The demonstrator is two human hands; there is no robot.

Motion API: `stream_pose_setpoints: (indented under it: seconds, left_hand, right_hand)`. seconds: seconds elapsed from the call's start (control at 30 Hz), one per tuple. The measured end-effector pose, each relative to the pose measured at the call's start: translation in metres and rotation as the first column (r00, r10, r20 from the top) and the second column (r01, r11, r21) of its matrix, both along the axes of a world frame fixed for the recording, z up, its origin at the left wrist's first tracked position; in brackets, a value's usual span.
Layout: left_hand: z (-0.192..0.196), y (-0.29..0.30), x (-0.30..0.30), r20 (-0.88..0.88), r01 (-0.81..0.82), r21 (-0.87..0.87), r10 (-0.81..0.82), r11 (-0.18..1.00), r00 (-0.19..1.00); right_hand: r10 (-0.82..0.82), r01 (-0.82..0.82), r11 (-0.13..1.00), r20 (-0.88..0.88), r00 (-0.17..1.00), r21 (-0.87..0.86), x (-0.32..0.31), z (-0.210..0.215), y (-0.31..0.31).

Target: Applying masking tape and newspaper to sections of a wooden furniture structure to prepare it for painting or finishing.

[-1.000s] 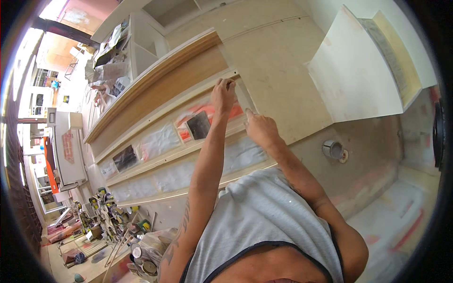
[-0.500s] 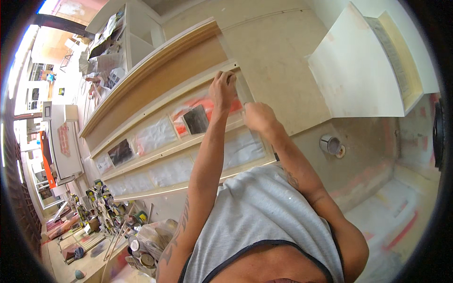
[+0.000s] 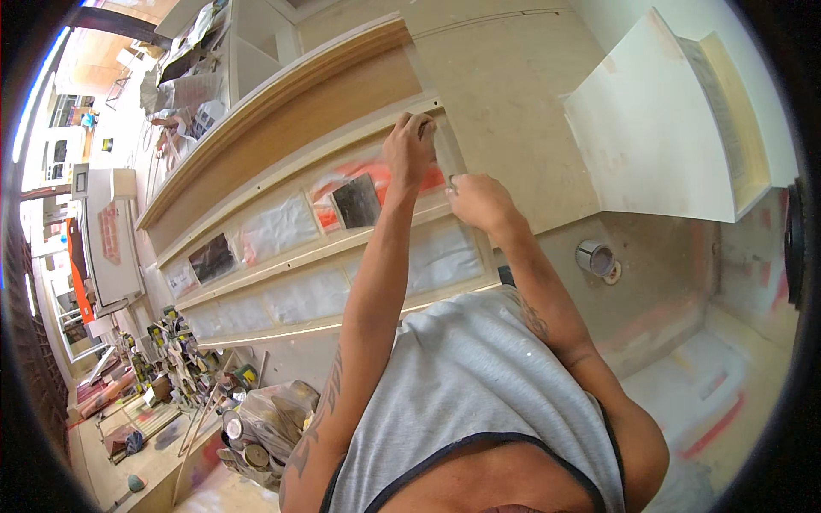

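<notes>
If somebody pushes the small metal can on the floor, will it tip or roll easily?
The small metal can seems to stand upright and looks squat, so it probably slides rather than tips. Its top looks open, so any contents might spill. Knocked onto its round side, it would likely roll.

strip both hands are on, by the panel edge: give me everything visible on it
The strip is narrow, flat and pale grey-beige; material can't be told. It runs upright with a slight tilt along the edge of the tan panel. The left hand covers its upper end, the right hand pinches it lower down. Its lower end is hidden.
</notes>
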State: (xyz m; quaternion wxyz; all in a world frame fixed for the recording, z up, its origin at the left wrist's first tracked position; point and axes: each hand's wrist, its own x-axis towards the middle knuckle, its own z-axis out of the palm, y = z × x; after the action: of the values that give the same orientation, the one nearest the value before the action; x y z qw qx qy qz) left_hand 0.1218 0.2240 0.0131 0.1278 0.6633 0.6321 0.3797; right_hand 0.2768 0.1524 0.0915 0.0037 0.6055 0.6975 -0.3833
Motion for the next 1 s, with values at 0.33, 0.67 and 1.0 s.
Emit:
stream_pose_setpoints:
  seconds: [0.33,0.67,1.0]
  left_hand:
    - [-0.007,0.001,-0.003,0.012,0.021,0.066,-0.022,0.998,1.0]
    - [-0.012,-0.001,0.0,0.003,0.004,0.082,-0.005,0.997,1.0]
    - [-0.014,-0.002,0.0,-0.03,0.013,0.116,-0.01,0.993,1.0]
  right_hand:
    - [0.032,-0.031,0.999,0.051,0.998,-0.013,-0.008,-0.005,0.001]
    - [0.055,-0.051,0.997,0.063,0.996,-0.055,-0.01,-0.007,0.009]
    - [0.056,-0.047,0.994,0.09,0.994,-0.095,-0.011,-0.009,0.017]
